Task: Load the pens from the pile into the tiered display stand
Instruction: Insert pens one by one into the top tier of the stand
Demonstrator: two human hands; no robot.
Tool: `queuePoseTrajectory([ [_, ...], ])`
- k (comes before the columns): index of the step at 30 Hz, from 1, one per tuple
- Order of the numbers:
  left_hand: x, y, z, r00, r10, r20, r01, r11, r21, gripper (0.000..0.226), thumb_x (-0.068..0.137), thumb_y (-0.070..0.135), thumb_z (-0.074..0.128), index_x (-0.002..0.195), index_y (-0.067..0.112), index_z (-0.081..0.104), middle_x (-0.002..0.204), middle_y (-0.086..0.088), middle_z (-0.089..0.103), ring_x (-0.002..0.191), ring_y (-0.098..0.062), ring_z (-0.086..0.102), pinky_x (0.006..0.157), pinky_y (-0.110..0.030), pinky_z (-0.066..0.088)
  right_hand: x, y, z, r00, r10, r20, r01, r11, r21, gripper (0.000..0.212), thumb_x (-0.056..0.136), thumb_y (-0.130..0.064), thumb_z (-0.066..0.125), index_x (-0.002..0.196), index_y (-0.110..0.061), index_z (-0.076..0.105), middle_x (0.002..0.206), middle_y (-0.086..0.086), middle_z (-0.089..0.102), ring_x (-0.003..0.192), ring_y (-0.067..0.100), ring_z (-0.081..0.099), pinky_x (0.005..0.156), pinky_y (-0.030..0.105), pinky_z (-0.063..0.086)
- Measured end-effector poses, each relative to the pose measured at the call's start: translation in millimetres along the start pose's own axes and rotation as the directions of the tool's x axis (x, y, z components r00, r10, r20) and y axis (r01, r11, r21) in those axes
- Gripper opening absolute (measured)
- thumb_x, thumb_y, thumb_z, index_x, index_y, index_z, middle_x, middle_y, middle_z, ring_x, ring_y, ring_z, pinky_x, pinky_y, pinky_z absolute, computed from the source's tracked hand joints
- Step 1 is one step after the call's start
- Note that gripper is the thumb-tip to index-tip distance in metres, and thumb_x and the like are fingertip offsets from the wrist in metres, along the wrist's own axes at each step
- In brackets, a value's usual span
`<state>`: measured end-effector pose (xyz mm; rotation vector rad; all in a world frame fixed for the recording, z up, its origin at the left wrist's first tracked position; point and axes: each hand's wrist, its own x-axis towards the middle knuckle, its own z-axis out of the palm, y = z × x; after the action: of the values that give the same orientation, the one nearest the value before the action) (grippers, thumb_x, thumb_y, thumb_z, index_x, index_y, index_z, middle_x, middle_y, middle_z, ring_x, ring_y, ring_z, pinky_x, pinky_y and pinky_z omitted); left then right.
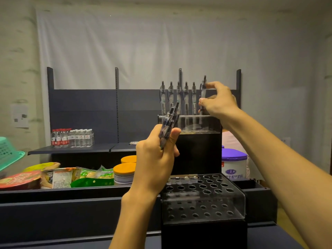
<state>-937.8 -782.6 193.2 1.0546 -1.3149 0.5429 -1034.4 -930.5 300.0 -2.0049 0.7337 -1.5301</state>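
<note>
A tiered display stand of clear acrylic on black blocks stands before me. Its top tier [197, 123] holds several pens [178, 97] upright in a row. My right hand [218, 103] pinches one more pen [203, 90] at the right end of that row, its tip at the tier's holes. My left hand [156, 159] grips a small bundle of pens [169, 121] in front of the stand's left side. The lower tier [203, 194], a sloped clear plate with many round holes, has no pens standing in it.
A dark shelf unit [107, 108] behind carries water bottles [71, 138]. To the left lie snack packets [89, 177], an instant-noodle bowl [19, 180], orange-lidded jars [124, 170] and a green basket [9, 153]. A purple-lidded tub [233, 164] stands right of the stand.
</note>
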Motion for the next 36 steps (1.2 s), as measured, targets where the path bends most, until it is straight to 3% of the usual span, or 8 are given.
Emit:
queuePoseTrajectory([
  [5,-0.6,0.6,1.6,1.000,-0.003,0.017,0.003,1.000,0.011,0.024,0.092,0.039,0.046,0.080,0.019,0.053,0.056,0.005,0.061,0.054,-0.005,0.060,0.052,-0.011,0.041,-0.4,-2.2,0.4,0.998,0.031,0.050,-0.024,0.990,-0.142,0.040,0.090,-0.005,0.064,0.128,-0.016,0.057,0.129,0.006,0.058,0.106,0.019,0.054,0.088,0.028,0.045],
  [11,-1.6,0.5,2.7,0.999,-0.002,0.043,0.002,1.000,0.010,0.028,0.091,0.042,0.046,0.082,0.018,0.055,0.056,0.006,0.060,0.053,-0.004,0.059,0.051,-0.009,0.039,-5.0,-1.5,0.3,0.998,0.048,0.045,-0.039,0.984,-0.173,0.037,0.091,-0.005,0.062,0.127,-0.008,0.059,0.126,0.010,0.060,0.115,0.025,0.055,0.086,0.027,0.043],
  [14,-2.0,1.3,2.3,0.998,0.000,0.059,0.000,1.000,0.007,0.025,0.091,0.041,0.046,0.082,0.019,0.054,0.057,0.006,0.060,0.052,-0.003,0.058,0.051,-0.007,0.037,-14.7,-0.8,-1.4,0.981,-0.133,-0.138,0.099,0.969,-0.228,0.038,0.092,-0.011,0.061,0.129,-0.007,0.056,0.111,0.008,0.062,0.104,0.022,0.057,0.089,0.025,0.042],
  [17,-1.2,2.1,2.1,0.998,0.015,0.056,-0.015,1.000,0.008,0.025,0.092,0.042,0.046,0.087,0.019,0.055,0.060,0.006,0.063,0.051,0.000,0.058,0.050,-0.007,0.038,-37.7,-0.2,1.8,0.825,-0.462,-0.327,0.368,0.877,-0.309,0.031,0.090,-0.015,0.061,0.120,-0.009,0.060,0.110,0.011,0.060,0.101,0.025,0.059,0.089,0.037,0.050],
  [20,-0.6,4.0,1.6,0.998,0.003,0.069,-0.003,1.000,-0.006,0.023,0.091,0.043,0.046,0.091,0.021,0.055,0.064,0.005,0.066,0.047,0.004,0.056,0.047,-0.010,0.039,-69.1,-2.3,6.1,0.705,-0.611,-0.360,0.568,0.791,-0.229,0.015,0.089,-0.016,0.062,0.103,-0.010,0.065,0.091,0.004,0.064,0.082,0.020,0.062,0.074,0.039,0.053],
  [26,-0.1,4.6,1.1,0.990,0.039,0.132,-0.037,0.999,-0.018,0.022,0.092,0.037,0.051,0.100,0.019,0.060,0.065,0.004,0.066,0.048,0.005,0.056,0.047,-0.009,0.040,-110.8,3.8,1.5,0.910,-0.412,0.042,0.395,0.893,0.216,0.007,0.092,-0.018,0.063,0.094,-0.019,0.070,0.079,-0.005,0.071,0.076,0.012,0.068,0.071,0.035,0.057],
  [31,0.7,6.0,1.4,0.977,0.069,0.204,-0.066,0.998,-0.021,0.030,0.087,0.036,0.057,0.104,0.012,0.065,0.070,0.008,0.067,0.058,0.005,0.062,0.053,-0.005,0.042,-116.4,14.0,-5.4,0.919,-0.349,0.186,0.259,0.887,0.382,0.027,0.092,-0.002,0.057,0.090,-0.024,0.071,0.087,-0.009,0.074,0.083,0.007,0.069,0.073,0.017,0.053],
  [36,0.9,7.2,1.0,0.971,0.091,0.222,-0.097,0.995,0.014,0.022,0.084,0.031,0.064,0.099,0.014,0.067,0.074,0.010,0.068,0.067,0.002,0.066,0.059,-0.007,0.047,-120.2,15.1,-12.9,0.905,-0.323,0.277,0.193,0.892,0.410,0.024,0.092,-0.002,0.055,0.093,-0.018,0.073,0.089,-0.005,0.075,0.087,0.008,0.069,0.075,0.018,0.054],
])
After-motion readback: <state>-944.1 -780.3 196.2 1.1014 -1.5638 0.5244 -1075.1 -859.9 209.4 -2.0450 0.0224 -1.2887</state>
